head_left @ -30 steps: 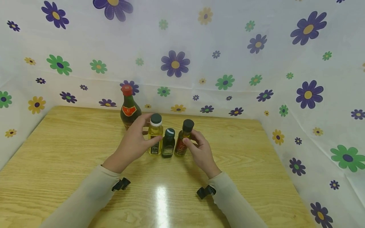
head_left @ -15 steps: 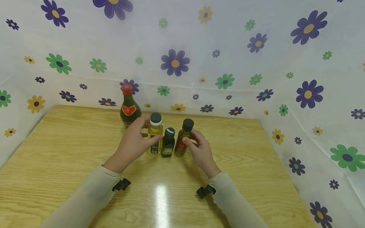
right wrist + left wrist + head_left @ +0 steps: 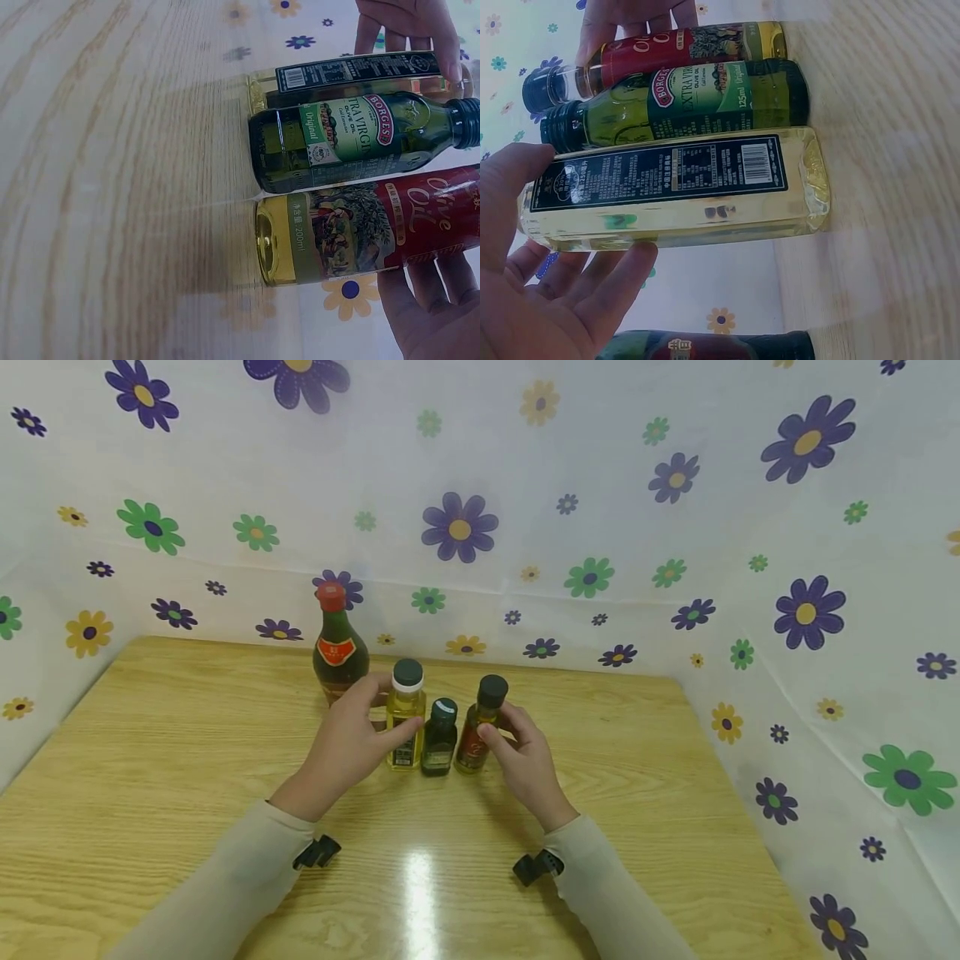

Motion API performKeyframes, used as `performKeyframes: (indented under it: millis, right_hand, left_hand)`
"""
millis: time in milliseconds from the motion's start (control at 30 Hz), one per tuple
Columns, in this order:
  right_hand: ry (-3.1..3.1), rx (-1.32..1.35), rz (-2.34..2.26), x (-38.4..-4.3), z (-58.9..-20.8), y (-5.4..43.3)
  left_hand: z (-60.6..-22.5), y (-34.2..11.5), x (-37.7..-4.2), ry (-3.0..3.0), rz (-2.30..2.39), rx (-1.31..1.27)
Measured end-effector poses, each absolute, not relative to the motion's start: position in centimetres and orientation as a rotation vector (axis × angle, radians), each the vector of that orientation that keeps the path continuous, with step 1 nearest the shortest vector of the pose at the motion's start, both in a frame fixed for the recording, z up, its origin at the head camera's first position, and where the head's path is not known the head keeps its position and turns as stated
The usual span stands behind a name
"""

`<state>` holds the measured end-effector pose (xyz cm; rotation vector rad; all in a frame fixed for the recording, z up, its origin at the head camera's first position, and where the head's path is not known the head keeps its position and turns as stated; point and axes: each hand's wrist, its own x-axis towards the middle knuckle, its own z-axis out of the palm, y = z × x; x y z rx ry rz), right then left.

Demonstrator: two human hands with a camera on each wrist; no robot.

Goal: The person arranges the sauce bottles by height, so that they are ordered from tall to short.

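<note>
Three oil bottles stand upright in a close row on the table. At the left end, my left hand (image 3: 341, 747) holds a square clear bottle of yellow oil (image 3: 405, 703) with a dark green cap, its thumb at the front and fingers on the far side. A small dark green olive oil bottle (image 3: 439, 745) is in the middle, with no hand on it. My right hand (image 3: 531, 768) grips the red-labelled olive oil bottle (image 3: 472, 745) with a black cap, thumb near its neck. The left wrist view shows the square bottle's barcode label (image 3: 660, 172).
Behind my left hand stands a larger dark bottle (image 3: 341, 652) with a red cap and red neck label. The wooden table (image 3: 622, 760) backs onto a white flowered cloth (image 3: 360, 460), which also hangs along the sides.
</note>
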<state>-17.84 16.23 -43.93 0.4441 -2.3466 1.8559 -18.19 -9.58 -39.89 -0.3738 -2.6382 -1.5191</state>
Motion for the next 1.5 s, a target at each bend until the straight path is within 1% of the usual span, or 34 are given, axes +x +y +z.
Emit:
performKeyframes:
  millis: [500, 1500]
  right_hand:
    - [-2.347, 0.447, 1.858, -17.83, -44.00, 16.31]
    - [-2.339, 0.444, 1.856, -17.93, -44.09, 16.32]
  left_hand:
    - [-40.49, -9.41, -18.08, -2.589, -1.456, -0.399]
    - [-40.43, -9.65, -17.94, -2.558, -1.409, -0.439]
